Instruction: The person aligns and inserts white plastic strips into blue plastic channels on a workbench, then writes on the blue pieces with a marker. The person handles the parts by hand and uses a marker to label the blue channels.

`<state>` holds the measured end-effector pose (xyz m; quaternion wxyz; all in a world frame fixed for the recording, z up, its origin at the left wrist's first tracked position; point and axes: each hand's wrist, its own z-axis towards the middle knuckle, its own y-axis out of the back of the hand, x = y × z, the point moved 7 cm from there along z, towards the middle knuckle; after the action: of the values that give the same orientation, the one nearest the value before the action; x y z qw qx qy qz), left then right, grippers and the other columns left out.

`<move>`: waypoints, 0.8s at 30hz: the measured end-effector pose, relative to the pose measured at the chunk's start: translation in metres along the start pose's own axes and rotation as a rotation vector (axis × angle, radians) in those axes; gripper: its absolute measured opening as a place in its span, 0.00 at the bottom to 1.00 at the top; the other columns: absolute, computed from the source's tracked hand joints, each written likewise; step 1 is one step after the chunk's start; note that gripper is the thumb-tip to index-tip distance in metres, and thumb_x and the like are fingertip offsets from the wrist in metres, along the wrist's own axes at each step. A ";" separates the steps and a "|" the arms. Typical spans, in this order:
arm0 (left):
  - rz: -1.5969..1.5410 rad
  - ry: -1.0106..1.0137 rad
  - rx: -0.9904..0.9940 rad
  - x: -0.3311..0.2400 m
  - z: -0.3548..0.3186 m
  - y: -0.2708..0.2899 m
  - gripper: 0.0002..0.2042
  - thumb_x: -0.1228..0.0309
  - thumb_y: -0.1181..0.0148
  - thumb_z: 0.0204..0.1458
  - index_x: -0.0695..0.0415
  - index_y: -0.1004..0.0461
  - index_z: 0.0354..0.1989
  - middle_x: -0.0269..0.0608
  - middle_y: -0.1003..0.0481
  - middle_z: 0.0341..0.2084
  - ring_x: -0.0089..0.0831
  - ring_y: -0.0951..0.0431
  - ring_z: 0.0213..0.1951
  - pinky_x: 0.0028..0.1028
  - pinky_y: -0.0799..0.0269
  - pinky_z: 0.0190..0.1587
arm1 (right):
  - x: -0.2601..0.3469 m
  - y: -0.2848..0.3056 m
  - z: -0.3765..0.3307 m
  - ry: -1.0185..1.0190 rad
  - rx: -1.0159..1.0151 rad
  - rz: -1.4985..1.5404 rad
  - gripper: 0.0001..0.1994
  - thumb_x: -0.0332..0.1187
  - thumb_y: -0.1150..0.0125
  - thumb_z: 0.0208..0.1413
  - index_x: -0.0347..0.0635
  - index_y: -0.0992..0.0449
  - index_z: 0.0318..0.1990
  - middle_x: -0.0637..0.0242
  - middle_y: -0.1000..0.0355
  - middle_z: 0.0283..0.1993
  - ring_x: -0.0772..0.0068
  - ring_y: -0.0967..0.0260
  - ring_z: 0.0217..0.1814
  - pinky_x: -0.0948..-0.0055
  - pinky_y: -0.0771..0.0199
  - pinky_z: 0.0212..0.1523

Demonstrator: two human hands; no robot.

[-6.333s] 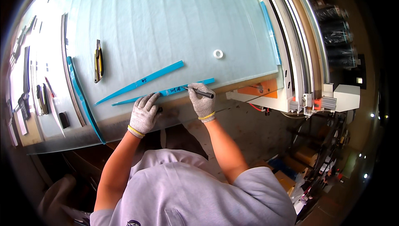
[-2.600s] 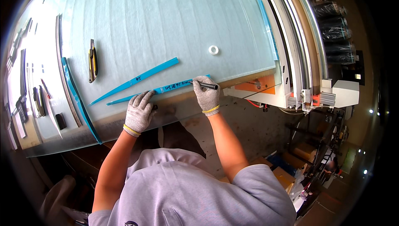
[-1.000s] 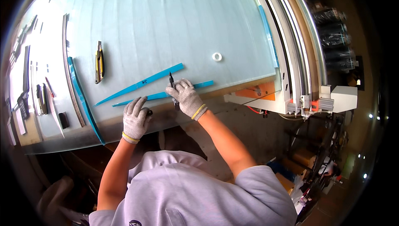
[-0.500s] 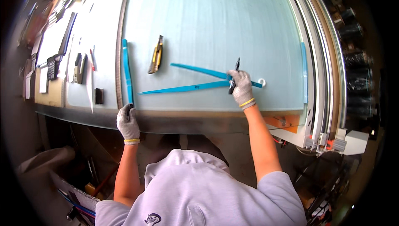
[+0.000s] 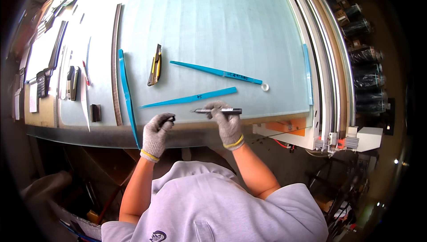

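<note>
My right hand, in a grey knit glove with a yellow cuff, grips a black marker lying level, its uncapped tip to the left. A small black cap is pinched in the fingertips of my gloved left hand. Both hands are over the near table edge, a short gap apart. Beyond them lies a blue tapered strip with a dark handwritten mark. A second marked blue strip lies farther back. A third blue strip runs past the near edge, left of my left hand.
A yellow-and-black utility knife lies on the pale tabletop, right of a long metal ruler. A small white ring touches the second strip's end. A dark block and a red pen lie left. Metal rails border the right side.
My right hand has moved left and nearer with the marker, off the blue strips. My left hand has let go of the left strip and moved right. The view has shifted slightly.
</note>
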<state>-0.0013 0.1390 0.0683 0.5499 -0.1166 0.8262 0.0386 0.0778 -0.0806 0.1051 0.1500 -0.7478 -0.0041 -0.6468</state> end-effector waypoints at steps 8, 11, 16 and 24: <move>0.180 -0.061 0.268 -0.022 -0.005 -0.035 0.10 0.76 0.41 0.60 0.65 0.21 0.48 0.41 0.19 0.37 0.23 0.21 0.41 0.27 0.25 0.49 | -0.001 -0.005 -0.035 -0.051 -0.008 0.065 0.05 0.26 0.41 0.66 0.39 0.24 0.46 0.70 0.25 0.37 0.83 0.28 0.40 0.80 0.26 0.44; 0.303 -0.099 0.368 -0.032 -0.013 -0.032 0.10 0.75 0.41 0.60 0.64 0.21 0.48 0.41 0.20 0.35 0.24 0.22 0.40 0.26 0.25 0.48 | -0.003 -0.010 -0.043 -0.067 -0.003 0.068 0.05 0.27 0.41 0.66 0.39 0.24 0.47 0.70 0.25 0.38 0.82 0.27 0.41 0.80 0.26 0.45; 0.147 -0.045 0.358 -0.027 -0.022 -0.014 0.12 0.72 0.42 0.60 0.67 0.22 0.48 0.37 0.21 0.33 0.23 0.23 0.35 0.26 0.26 0.44 | -0.002 -0.031 -0.046 -0.081 0.043 0.080 0.06 0.27 0.39 0.65 0.39 0.23 0.46 0.71 0.24 0.38 0.83 0.28 0.41 0.79 0.26 0.45; 0.384 -0.182 0.383 -0.061 -0.037 0.008 0.13 0.69 0.41 0.59 0.68 0.21 0.44 0.36 0.22 0.30 0.24 0.25 0.34 0.27 0.27 0.41 | -0.015 -0.080 -0.046 -0.202 0.318 0.037 0.08 0.26 0.38 0.64 0.37 0.22 0.49 0.67 0.22 0.47 0.77 0.27 0.52 0.73 0.25 0.55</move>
<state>-0.0146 0.1490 0.1380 0.6166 0.1517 0.7725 -0.0044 0.0150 -0.0121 0.1139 0.2771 -0.7756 -0.1076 -0.5568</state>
